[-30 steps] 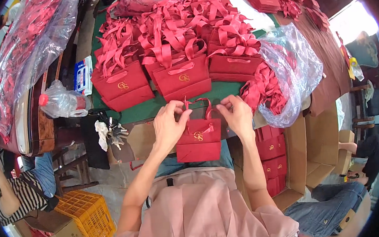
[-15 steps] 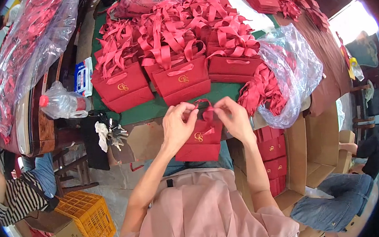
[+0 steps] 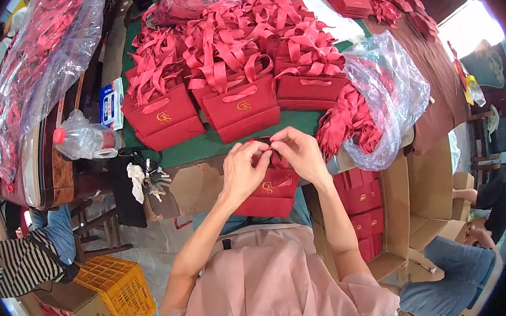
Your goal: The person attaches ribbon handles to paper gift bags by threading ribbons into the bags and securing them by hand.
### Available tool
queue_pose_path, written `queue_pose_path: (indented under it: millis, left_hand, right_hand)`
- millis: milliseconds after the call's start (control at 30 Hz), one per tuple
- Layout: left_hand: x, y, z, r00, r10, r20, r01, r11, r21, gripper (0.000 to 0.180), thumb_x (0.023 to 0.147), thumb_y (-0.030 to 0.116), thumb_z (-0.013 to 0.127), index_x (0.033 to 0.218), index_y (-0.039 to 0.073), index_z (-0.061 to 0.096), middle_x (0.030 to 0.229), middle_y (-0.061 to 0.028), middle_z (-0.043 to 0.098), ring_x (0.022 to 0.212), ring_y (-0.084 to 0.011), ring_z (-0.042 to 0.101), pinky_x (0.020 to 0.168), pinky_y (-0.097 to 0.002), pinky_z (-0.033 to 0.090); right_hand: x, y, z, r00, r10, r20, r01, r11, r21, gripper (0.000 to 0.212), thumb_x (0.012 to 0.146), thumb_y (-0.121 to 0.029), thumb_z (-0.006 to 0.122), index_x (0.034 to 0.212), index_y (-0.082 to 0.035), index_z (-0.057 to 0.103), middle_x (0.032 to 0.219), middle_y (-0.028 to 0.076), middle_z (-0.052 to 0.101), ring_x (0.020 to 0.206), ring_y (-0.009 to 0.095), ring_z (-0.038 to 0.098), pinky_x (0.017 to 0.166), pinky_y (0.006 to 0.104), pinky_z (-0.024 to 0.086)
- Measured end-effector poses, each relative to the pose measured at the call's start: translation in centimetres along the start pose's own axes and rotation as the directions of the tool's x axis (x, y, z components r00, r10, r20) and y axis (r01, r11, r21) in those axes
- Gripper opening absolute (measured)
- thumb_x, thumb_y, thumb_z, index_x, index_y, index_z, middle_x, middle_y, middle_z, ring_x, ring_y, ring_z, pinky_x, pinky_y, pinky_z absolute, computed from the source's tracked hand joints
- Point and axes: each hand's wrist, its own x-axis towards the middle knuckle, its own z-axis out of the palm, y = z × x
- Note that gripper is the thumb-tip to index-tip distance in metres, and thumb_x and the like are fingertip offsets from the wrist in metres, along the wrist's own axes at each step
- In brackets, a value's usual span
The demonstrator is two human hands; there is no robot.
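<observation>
A small dark red gift bag (image 3: 266,201) with a gold emblem hangs in front of me at the table's near edge. Above its top, my left hand (image 3: 245,170) pinches the red ribbon (image 3: 278,159) between thumb and fingers. My right hand (image 3: 301,154) grips the same ribbon close beside it, the two sets of fingertips nearly meeting. Part of the ribbon is hidden by the fingers. Just beyond my hands, several stacks of matching red bags (image 3: 242,110) with ribbon handles lie on the green tabletop (image 3: 184,154).
Right of the stacks, a clear plastic bag (image 3: 389,111) holds loose red ribbons (image 3: 350,123). A cardboard box (image 3: 395,206) with red bags stands at my right. To the left are a plastic bottle (image 3: 85,135), white gloves (image 3: 138,182) and a yellow crate (image 3: 117,287). Other people sit on both sides.
My right hand has moved left, toward my left hand, drawing the ribbon in between them. The bag has tilted slightly and sits a little lower.
</observation>
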Motion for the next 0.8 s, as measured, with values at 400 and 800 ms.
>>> queue_pose_path:
  millis: [400, 800]
  left_hand:
    - [-5.1, -3.9, 0.0, 0.969, -0.015, 0.248, 0.112, 0.916, -0.384, 0.086, 0.080, 0.023, 0.084, 0.145, 0.003, 0.032, 0.126, -0.0212, 0.062, 0.111, -0.0309, 0.066, 0.092, -0.0437, 0.053]
    - [-7.3, -1.6, -3.8, 0.928, -0.050, 0.370, 0.128, 0.973, -0.189, 0.076, 0.088, 0.012, 0.072, 0.145, -0.011, 0.029, 0.125, -0.0268, 0.063, 0.115, -0.0358, 0.064, 0.098, -0.0412, 0.050]
  right_hand:
    - [1.1, 1.6, -1.4, 0.994, 0.070, -0.085, -0.040, 0.947, 0.318, 0.010, 0.099, -0.013, 0.062, 0.101, -0.003, 0.064, 0.084, -0.005, 0.061, 0.074, 0.003, 0.053, 0.068, 0.0192, 0.044]
    - [3.4, 1.1, -1.3, 0.987, -0.020, -0.158, 0.061, 0.963, 0.262, 0.010, 0.096, -0.010, 0.066, 0.101, -0.001, 0.067, 0.083, -0.004, 0.063, 0.075, 0.003, 0.054, 0.068, 0.0202, 0.044]
